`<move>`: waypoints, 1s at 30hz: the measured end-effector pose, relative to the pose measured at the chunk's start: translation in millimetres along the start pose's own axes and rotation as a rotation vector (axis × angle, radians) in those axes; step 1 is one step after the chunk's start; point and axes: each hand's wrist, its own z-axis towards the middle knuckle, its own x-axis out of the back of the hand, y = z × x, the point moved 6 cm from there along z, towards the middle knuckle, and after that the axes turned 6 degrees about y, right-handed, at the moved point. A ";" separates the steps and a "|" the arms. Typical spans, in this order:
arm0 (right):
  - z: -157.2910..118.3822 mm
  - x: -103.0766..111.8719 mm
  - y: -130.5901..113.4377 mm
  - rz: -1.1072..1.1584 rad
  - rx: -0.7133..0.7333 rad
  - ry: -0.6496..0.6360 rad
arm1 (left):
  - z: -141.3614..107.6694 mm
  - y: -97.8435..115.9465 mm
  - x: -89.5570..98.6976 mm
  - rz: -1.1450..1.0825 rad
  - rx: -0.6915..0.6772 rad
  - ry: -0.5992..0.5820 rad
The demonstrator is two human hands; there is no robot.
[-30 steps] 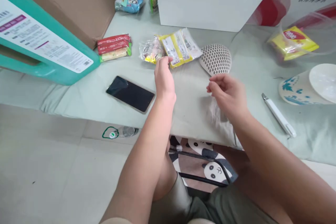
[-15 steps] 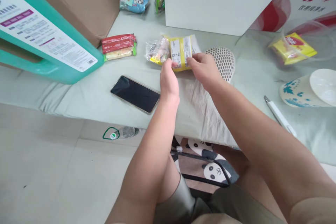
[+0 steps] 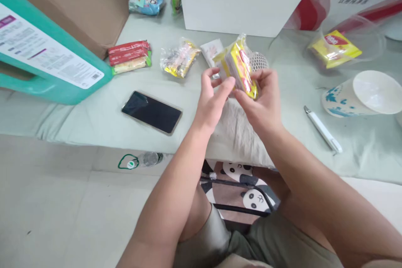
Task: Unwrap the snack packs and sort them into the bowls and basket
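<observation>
Between both hands a yellow snack packet is held up, tilted, above the cloth-covered table. My left hand grips its left side with thumb and fingers. On the right side, my right hand pinches its lower edge and corner. Behind the packet lie a small white packet and a perforated grey object, both partly hidden. A clear-wrapped packet with yellow parts rests left of the hands. Farther left, a red packet lies against a green and cream one.
A black phone lies near the front edge. Left stand a teal jug and cardboard box; a white box is behind. At right are a paper cup, a white pen-like tool and a yellow packet.
The yellow packet has been lifted off the table and turned on its side, with both hands now round it. The white packet behind it has come into view. The camera view has shifted slightly.
</observation>
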 end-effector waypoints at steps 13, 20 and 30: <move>-52.4 106.0 -4.8 -0.013 0.020 -0.008 | -23.0 -46.4 -74.4 -0.007 0.149 -0.297; -39.6 164.4 22.4 -0.498 -0.122 0.136 | -5.7 -59.3 -72.5 0.061 0.121 -0.269; -47.4 221.8 63.9 -0.931 -0.350 0.017 | 5.5 -57.7 -80.8 0.423 -0.482 -0.256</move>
